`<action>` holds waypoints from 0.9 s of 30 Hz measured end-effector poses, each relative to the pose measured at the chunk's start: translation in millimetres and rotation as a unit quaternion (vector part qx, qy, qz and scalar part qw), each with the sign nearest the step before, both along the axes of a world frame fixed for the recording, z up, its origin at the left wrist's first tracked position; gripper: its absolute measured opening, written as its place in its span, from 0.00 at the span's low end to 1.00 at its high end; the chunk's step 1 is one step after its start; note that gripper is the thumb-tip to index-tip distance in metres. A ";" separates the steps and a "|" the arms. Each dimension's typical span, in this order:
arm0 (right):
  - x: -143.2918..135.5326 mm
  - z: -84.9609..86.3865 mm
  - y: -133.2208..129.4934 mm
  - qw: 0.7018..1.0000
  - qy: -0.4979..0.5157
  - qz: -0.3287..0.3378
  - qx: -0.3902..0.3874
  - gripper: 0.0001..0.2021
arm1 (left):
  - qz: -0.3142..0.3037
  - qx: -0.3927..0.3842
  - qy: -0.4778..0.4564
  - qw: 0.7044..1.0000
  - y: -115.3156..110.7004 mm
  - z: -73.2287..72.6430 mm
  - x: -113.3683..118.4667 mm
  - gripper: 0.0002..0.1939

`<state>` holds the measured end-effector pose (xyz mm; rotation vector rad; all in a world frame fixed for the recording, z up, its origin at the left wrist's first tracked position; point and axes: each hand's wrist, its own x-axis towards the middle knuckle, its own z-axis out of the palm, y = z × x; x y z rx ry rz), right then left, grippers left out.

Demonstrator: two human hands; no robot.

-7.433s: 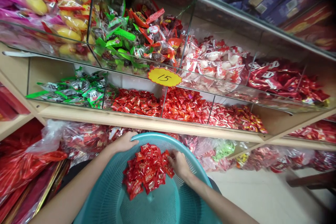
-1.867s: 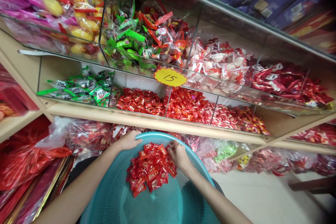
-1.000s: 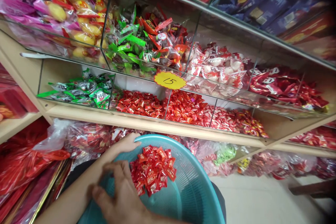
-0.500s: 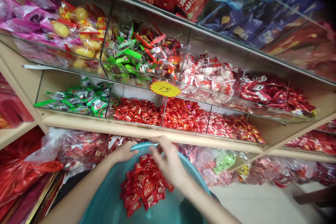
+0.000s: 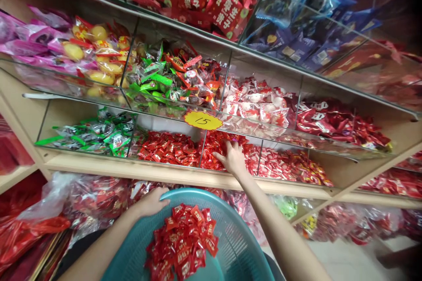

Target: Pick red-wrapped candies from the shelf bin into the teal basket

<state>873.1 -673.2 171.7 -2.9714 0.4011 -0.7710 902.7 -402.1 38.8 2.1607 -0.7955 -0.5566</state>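
Observation:
A teal plastic basket [image 5: 237, 224] with perforated sides sits below the shelves, tilted toward me. My left hand [image 5: 152, 202] is closed on its left rim, the thumb on the inner side. A pile of red wrapped candies [image 5: 184, 241] lies in the basket. Above the far rim, my right hand [image 5: 233, 158] reaches into a bottom-shelf compartment of small red wrapped candies [image 5: 211, 151]. Its fingers are spread over those candies, and no candy shows in it; part of the fingertips is hard to make out against the red wrappers.
Clear dividers part the shelf compartments. Red candies [image 5: 168, 147] and green-wrapped ones [image 5: 95, 131] lie to the left, pink-and-red ones [image 5: 277, 162] to the right. A yellow tag [image 5: 203, 120] marked 15 hangs on the upper ledge. Bagged goods [image 5: 99, 193] lie under the wooden shelf edge [image 5: 178, 177].
My right hand has moved from above the candies in the basket up and forward into the shelf compartment. My left hand stays on the rim. The view has shifted slightly.

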 end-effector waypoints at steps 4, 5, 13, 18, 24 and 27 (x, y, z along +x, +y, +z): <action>2.8 -0.5 -4.7 0.999 0.007 0.038 0.010 0.20 | 0.007 0.007 -0.009 1.000 0.4 2.9 -1.8 0.12; 3.0 -0.2 -7.9 0.998 0.004 0.057 0.025 0.18 | 0.008 0.009 -0.010 1.000 0.3 2.9 -1.8 0.12; 2.6 5.0 -26.5 0.972 -0.049 0.183 0.138 0.13 | -0.001 0.002 -0.002 1.000 0.1 1.1 -0.5 0.11; -3.7 6.9 -26.5 0.949 -0.091 0.226 0.203 0.13 | 0.007 0.008 0.000 1.000 1.1 1.1 -1.0 0.11; -10.5 4.7 -25.9 0.960 -0.058 0.238 0.138 0.14 | 0.002 -0.002 -0.004 1.000 1.0 3.5 -2.1 0.11; -12.4 2.5 -24.3 0.967 -0.041 0.222 0.118 0.14 | 0.004 0.001 -0.006 1.000 1.9 2.6 -1.6 0.11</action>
